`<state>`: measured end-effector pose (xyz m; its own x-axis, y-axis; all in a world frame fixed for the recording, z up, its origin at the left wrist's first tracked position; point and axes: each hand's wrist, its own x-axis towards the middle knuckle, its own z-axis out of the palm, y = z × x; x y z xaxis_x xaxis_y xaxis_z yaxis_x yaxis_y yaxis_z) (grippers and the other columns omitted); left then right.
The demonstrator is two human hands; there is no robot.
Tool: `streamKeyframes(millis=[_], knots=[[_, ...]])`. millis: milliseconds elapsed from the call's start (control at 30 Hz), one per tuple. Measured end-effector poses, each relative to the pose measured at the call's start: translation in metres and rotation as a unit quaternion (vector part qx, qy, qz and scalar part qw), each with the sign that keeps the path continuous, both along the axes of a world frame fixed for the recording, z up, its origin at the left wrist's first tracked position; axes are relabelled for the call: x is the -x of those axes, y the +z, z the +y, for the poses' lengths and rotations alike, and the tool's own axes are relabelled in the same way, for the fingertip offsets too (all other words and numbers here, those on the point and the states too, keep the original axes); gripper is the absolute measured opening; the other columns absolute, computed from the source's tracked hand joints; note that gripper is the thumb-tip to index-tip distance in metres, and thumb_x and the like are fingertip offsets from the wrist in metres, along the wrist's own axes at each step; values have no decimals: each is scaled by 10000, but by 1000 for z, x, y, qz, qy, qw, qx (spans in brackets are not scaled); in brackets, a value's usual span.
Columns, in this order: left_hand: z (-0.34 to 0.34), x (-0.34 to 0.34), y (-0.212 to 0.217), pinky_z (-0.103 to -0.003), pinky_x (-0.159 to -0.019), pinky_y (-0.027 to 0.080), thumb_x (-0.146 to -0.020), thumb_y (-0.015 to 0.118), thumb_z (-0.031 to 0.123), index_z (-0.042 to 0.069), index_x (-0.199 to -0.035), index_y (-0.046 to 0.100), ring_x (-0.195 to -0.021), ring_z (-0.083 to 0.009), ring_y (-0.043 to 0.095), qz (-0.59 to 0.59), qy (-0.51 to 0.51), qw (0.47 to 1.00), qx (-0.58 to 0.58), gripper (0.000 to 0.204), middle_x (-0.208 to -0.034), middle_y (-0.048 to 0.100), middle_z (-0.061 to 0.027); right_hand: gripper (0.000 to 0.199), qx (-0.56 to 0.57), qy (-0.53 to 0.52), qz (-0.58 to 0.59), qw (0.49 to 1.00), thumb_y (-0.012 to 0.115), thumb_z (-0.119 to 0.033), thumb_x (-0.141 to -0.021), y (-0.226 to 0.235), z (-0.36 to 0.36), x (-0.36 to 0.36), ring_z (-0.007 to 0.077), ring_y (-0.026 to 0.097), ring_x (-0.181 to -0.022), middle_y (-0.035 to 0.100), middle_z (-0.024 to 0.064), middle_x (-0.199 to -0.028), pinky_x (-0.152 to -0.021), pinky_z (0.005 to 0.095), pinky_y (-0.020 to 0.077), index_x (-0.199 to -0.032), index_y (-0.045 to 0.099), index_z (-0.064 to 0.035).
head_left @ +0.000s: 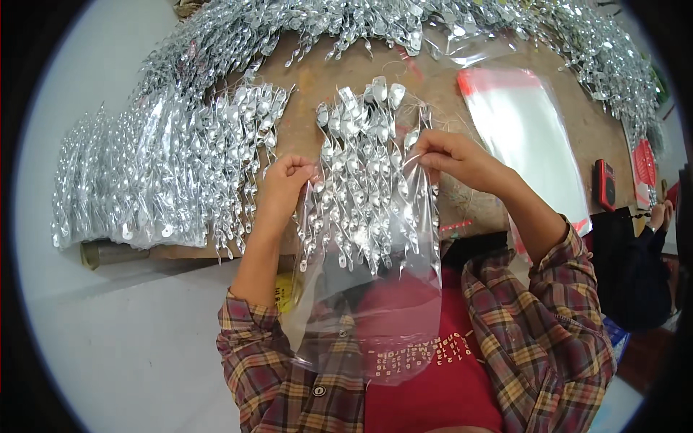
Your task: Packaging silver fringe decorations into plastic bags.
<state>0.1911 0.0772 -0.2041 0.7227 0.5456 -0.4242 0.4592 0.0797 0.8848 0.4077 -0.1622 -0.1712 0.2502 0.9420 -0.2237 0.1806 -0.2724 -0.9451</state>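
A transparent plastic bag (317, 310) hangs over the table's near edge, its lower end in front of my shirt. Silver twisted spiral strips (361, 159) lie partly inside it, their flat upper ends sticking out at the far side. My left hand (285, 184) is closed in a pinch on the bag's left edge. At the right edge, my right hand (458, 155) pinches the film between thumb and fingers, beside one of the strips.
A stack of flat plastic bags (530, 130) with red ends lies to the right, near a red-and-black device (605, 184). Bagged silver spirals (130, 173) fill the left side. More loose spirals (325, 25) curve along the table's (303, 79) far edge. A person (642, 274) sits at far right.
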Motion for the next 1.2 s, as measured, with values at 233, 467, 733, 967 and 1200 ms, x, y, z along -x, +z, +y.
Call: streamKeyframes(millis=[233, 467, 733, 967, 1200], knots=[[1, -13, -3, -195, -650, 451, -902, 578, 83, 13, -1021, 567, -716, -68, 572, -89, 27, 995, -29, 138, -821, 631, -30, 32, -111, -17, -246, 963, 544, -50, -912, 5, 8, -6, 125, 583, -698, 584, 54, -751, -647, 290, 471, -915, 554, -20], [2, -18, -3, -180, -585, 426, -856, 610, 40, 16, -1177, 499, -666, -52, 547, -80, 47, 994, 51, 340, -826, 638, -37, 123, -99, -19, -123, 987, 593, -119, -886, -29, 22, -21, 136, 603, -733, 637, 48, -770, -646, 296, 471, -987, 588, -48], [9, -18, -25, -211, -532, 406, -820, 584, 6, -11, -1242, 473, -610, -74, 521, -47, -44, 989, -132, 438, -775, 624, -45, 309, 140, -68, -301, 941, 641, -199, -866, -21, -20, -43, 146, 594, -769, 625, 54, -790, -671, 290, 459, -1144, 595, -71], [15, -3, -23, -267, -702, 487, -854, 607, 127, 14, -1302, 488, -804, -131, 606, -45, -32, 986, -156, 478, -969, 650, -78, 404, 1, -179, -299, 937, 692, -174, -809, -26, -74, 40, 223, 597, -713, 604, 96, -789, -642, 319, 461, -1157, 537, -39], [-77, 95, 75, -369, -960, 435, -809, 685, 129, 49, -1289, 535, -1154, -285, 545, -132, -128, 926, -331, 509, -1278, 556, -136, 308, 73, -159, -124, 977, 643, -151, -872, -26, -123, 111, 179, 651, -765, 671, 106, -847, -707, 293, 502, -1136, 565, -13]])
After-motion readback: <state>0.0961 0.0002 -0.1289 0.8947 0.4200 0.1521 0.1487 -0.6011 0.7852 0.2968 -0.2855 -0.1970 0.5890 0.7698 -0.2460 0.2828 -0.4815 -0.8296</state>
